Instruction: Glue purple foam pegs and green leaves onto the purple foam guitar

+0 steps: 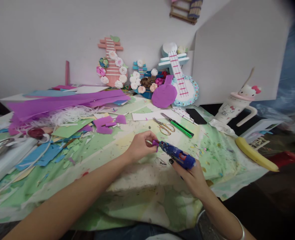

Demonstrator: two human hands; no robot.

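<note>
My left hand [143,145] pinches a small piece of purple paper [155,143] above the middle of the table. Wrapped round a blue glue gun [178,156] is my right hand [191,175], with the nozzle pointing left at the purple piece. The nozzle is at the paper's edge; I cannot tell whether they touch. Just beyond the hands lie gold-handled scissors [165,127] and a green utility knife [179,127]. More purple scraps [105,124] lie to the left of them.
A stained green cloth [137,180] covers the table. Purple sheets [62,103] and blue scraps [44,153] are heaped left. Decorated guitar shapes [179,73] lean against the wall. At right are a phone [196,116], a lidded cup [231,106] and a banana [254,155].
</note>
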